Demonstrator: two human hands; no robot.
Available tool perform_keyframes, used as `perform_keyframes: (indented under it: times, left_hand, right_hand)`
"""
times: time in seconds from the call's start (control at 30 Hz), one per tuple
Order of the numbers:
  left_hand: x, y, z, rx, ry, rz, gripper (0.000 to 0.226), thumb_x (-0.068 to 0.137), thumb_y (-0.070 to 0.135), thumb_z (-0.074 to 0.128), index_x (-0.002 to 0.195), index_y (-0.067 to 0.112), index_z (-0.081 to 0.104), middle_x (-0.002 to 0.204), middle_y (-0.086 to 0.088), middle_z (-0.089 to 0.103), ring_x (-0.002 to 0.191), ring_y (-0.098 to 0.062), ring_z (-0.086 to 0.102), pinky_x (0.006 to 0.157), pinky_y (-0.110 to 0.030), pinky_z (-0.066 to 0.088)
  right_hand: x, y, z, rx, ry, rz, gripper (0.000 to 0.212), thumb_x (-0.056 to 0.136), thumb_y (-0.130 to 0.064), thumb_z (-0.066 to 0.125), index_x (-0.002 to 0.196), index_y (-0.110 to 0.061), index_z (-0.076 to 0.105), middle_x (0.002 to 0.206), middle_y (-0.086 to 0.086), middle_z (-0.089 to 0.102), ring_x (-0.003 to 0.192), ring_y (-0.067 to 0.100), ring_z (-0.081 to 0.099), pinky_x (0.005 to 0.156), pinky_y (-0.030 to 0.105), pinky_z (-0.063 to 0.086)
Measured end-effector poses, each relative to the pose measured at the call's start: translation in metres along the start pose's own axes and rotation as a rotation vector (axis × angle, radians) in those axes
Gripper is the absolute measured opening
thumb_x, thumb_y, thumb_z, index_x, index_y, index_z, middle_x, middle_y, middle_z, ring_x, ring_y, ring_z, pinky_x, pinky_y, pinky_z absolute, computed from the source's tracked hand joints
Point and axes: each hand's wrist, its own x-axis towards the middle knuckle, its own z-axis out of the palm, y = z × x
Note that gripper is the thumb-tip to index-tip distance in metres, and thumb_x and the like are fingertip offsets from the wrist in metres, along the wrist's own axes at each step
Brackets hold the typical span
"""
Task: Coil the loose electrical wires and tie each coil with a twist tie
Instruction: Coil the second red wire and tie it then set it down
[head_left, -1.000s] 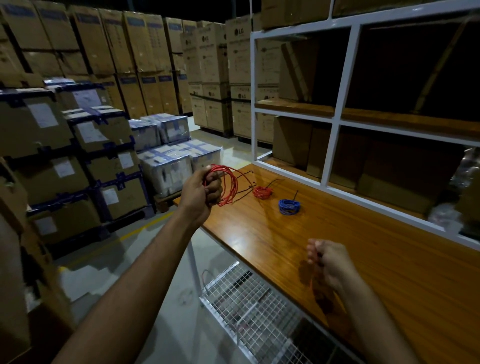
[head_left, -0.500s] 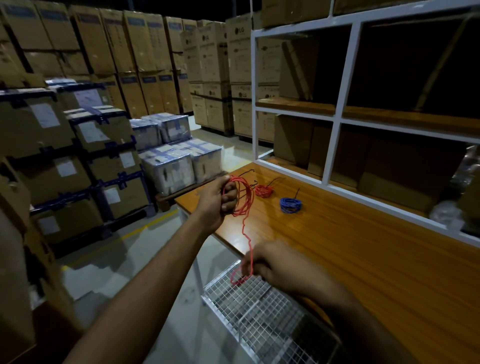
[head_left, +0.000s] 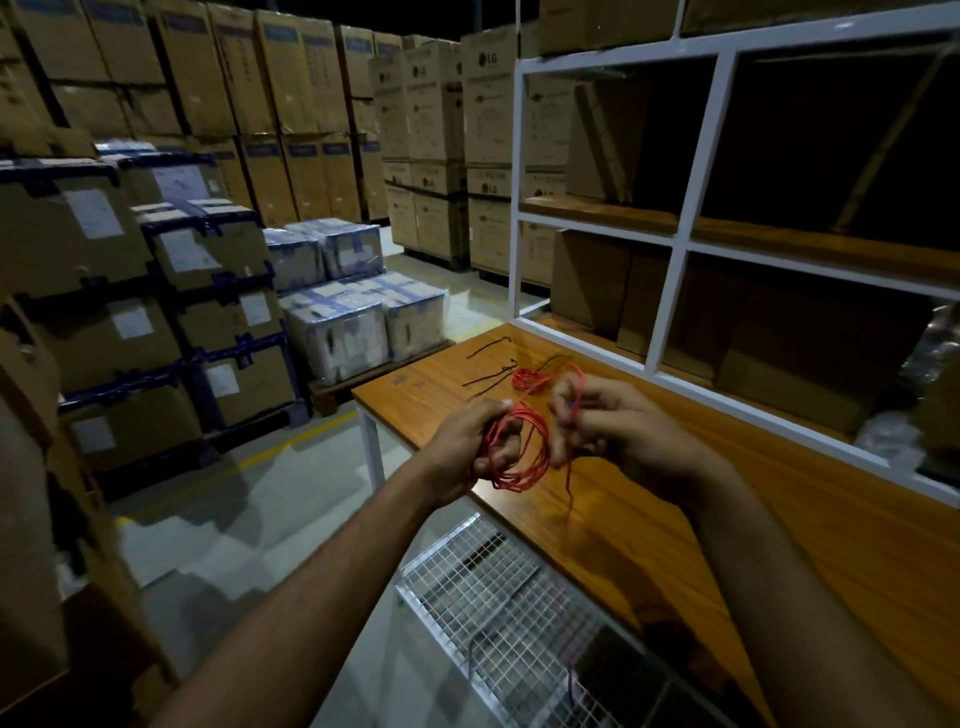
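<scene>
Head view: two hands (head_left: 540, 431), two red coils (head_left: 517, 452)

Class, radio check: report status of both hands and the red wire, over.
Left hand grips the red coil. Right hand pinches the wire's loose end, tail hanging. Black twist ties on the table, untouched. Nothing in the way.

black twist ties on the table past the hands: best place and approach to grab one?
Probably pinch a black twist tie mid-length, coming straight down from above. Each is thin and lies flat on the wooden table, so only a fingertip pinch fits. The left hand holds the red wire coil, so the right hand would reach.
</scene>
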Motion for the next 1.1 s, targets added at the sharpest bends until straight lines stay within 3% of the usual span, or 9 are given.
perform_keyframes:
  times: [0.1,0.23,0.37,0.53,0.67,0.8,0.93,1.0,1.1]
  left_hand:
    - [-0.006,-0.001,-0.003,-0.030,-0.081,-0.053,0.043,0.106,0.029,0.029,0.072,0.017,0.051,0.048,0.001,0.042,0.035,-0.006,0.025,0.039,-0.020,0.013]
    - [-0.013,-0.001,0.003,-0.100,-0.134,-0.093,0.044,0.105,0.033,0.026,0.070,0.018,0.048,0.047,0.005,0.036,0.039,-0.007,0.023,0.042,-0.022,0.013]
    - [-0.013,-0.002,0.010,-0.203,-0.113,-0.048,0.041,0.101,0.038,0.033,0.069,0.017,0.048,0.046,0.006,0.033,0.041,-0.007,0.024,0.042,-0.020,0.018]
    - [-0.011,0.002,0.014,-0.349,-0.022,-0.003,0.043,0.099,0.043,0.037,0.067,0.016,0.048,0.045,0.006,0.031,0.041,-0.008,0.027,0.044,-0.021,0.028]
    - [-0.009,-0.001,0.011,-0.454,0.080,0.025,0.046,0.101,0.045,0.034,0.066,0.018,0.045,0.043,0.008,0.029,0.040,-0.009,0.030,0.048,-0.023,0.036]
    - [-0.010,-0.002,0.010,-0.558,0.087,0.014,0.051,0.104,0.044,0.032,0.064,0.017,0.048,0.041,0.007,0.027,0.033,-0.008,0.029,0.041,-0.023,0.039]
    - [-0.012,0.000,0.006,-0.597,0.013,0.015,0.044,0.102,0.044,0.034,0.071,0.015,0.048,0.044,0.008,0.028,0.032,-0.006,0.027,0.038,-0.021,0.030]
    - [-0.012,0.002,0.003,-0.630,-0.053,0.002,0.044,0.102,0.043,0.033,0.074,0.013,0.050,0.046,0.008,0.029,0.035,-0.005,0.022,0.041,-0.021,0.020]
    - [-0.010,0.005,0.000,-0.656,-0.114,-0.002,0.043,0.101,0.042,0.033,0.073,0.015,0.050,0.049,0.008,0.023,0.040,-0.007,0.013,0.046,-0.023,0.013]
  right_hand:
    - [-0.004,0.006,-0.015,0.352,0.097,0.009,0.013,0.070,0.000,0.040,0.068,-0.011,0.048,0.079,0.013,0.059,0.064,0.021,0.058,0.062,0.030,0.053]
    - [-0.005,0.010,-0.033,0.606,0.103,0.068,0.014,0.071,-0.007,0.040,0.069,-0.013,0.052,0.071,0.005,0.041,0.050,0.011,0.034,0.049,0.024,0.031]
    - [0.004,0.013,-0.038,0.369,0.285,0.103,0.023,0.101,-0.018,0.044,0.087,-0.007,0.059,0.062,-0.001,0.039,0.050,0.008,0.033,0.048,0.023,0.029]
    - [0.013,0.033,-0.029,0.186,0.567,0.207,0.026,0.104,-0.019,0.046,0.097,-0.007,0.067,0.061,-0.002,0.048,0.047,0.007,0.039,0.050,0.024,0.032]
    - [0.006,0.045,-0.016,0.023,0.463,0.274,0.029,0.104,-0.025,0.046,0.101,-0.006,0.068,0.066,0.002,0.055,0.052,0.012,0.046,0.053,0.028,0.038]
    - [0.002,0.060,-0.010,0.253,0.257,0.245,0.030,0.105,-0.019,0.041,0.116,-0.003,0.064,0.075,0.003,0.059,0.060,0.011,0.048,0.058,0.027,0.039]
    - [0.003,0.069,-0.022,0.451,0.372,0.207,0.020,0.101,-0.009,0.048,0.105,0.001,0.064,0.075,0.003,0.054,0.061,0.010,0.045,0.054,0.021,0.041]
    - [0.003,0.075,-0.027,0.342,0.445,0.259,0.020,0.098,-0.018,0.055,0.100,-0.001,0.065,0.072,0.003,0.053,0.056,0.011,0.044,0.049,0.022,0.040]
    - [-0.003,0.092,-0.027,0.073,0.443,0.364,0.040,0.090,-0.042,0.059,0.093,-0.003,0.066,0.062,0.000,0.053,0.047,0.010,0.039,0.044,0.024,0.032]
